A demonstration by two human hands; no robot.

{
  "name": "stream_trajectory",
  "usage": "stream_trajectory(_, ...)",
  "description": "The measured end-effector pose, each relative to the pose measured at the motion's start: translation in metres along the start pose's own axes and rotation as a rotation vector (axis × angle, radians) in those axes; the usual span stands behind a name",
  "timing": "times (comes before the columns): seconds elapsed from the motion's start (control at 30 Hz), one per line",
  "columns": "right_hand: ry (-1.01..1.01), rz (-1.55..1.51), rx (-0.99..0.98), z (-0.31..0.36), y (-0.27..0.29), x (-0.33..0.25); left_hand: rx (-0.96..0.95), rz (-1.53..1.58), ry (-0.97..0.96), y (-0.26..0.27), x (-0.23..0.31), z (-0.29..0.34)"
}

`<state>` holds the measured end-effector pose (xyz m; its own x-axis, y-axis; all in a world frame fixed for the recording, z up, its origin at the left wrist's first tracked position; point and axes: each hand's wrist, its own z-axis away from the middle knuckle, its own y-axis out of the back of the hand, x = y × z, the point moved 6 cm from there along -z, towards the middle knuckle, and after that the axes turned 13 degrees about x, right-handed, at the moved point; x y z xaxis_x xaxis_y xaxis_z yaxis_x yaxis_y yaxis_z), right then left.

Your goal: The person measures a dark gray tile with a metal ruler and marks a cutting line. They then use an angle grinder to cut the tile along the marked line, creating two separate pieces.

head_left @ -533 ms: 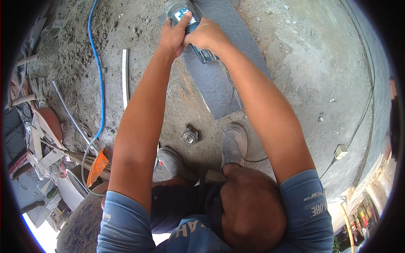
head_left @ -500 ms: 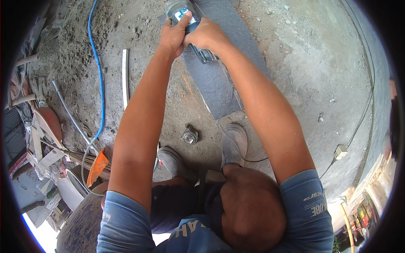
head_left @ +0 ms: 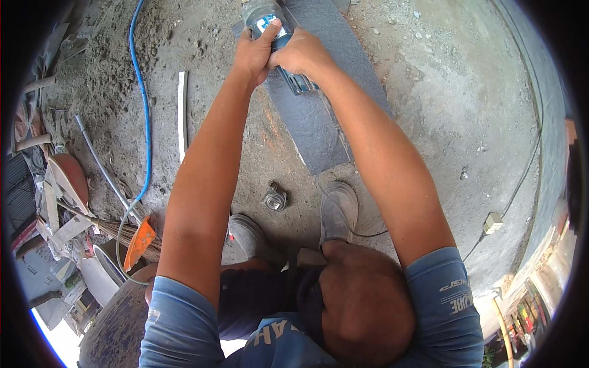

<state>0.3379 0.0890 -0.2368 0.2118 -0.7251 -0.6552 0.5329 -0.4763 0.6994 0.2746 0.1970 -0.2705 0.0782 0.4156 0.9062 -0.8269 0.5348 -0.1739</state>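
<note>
At the top of the view a blue corded power cutter (head_left: 297,83) rests on a long dark grey stone slab (head_left: 316,138). My left hand (head_left: 251,56) is closed round its left side, with the thumb lying along the pale label. From the other side my right hand (head_left: 304,54) wraps the body, and the two hands meet over it. A ribbed rear end shows below my hands. The cutter's front reaches the top edge of the picture, and I cannot see its blade. A thin cable runs from near the slab's lower end past my right shoe (head_left: 339,211).
A small round dusty device (head_left: 275,197) lies on the ground between my arms. To the left are a white strip (head_left: 182,116), a blue hose (head_left: 145,122), an orange plastic piece (head_left: 141,244) and piled scraps. A cable connector (head_left: 492,222) lies at right beside the curved wall edge.
</note>
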Motion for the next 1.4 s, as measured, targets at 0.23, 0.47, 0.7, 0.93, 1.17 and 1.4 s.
stream_trajectory(0.23,-0.012,-0.006,0.006,0.006,0.001,0.004,0.0,0.02,-0.015,-0.001,-0.002,0.008)
stream_trajectory(0.47,-0.005,-0.008,0.004,0.013,0.004,0.006,0.009,0.023,-0.025,0.0,-0.006,0.012)
stream_trajectory(0.7,-0.012,0.004,0.009,0.012,0.003,0.009,0.014,0.012,-0.016,0.0,-0.008,0.012)
stream_trajectory(0.93,-0.001,-0.01,0.007,0.01,0.0,0.007,0.015,0.016,-0.013,0.0,-0.003,0.015)
stream_trajectory(1.17,0.012,-0.012,0.032,0.012,0.0,0.008,0.02,0.023,-0.012,0.0,-0.003,0.02)
stream_trajectory(1.4,0.015,-0.012,0.04,0.017,-0.001,0.013,-0.003,0.009,-0.023,-0.002,-0.006,0.026)
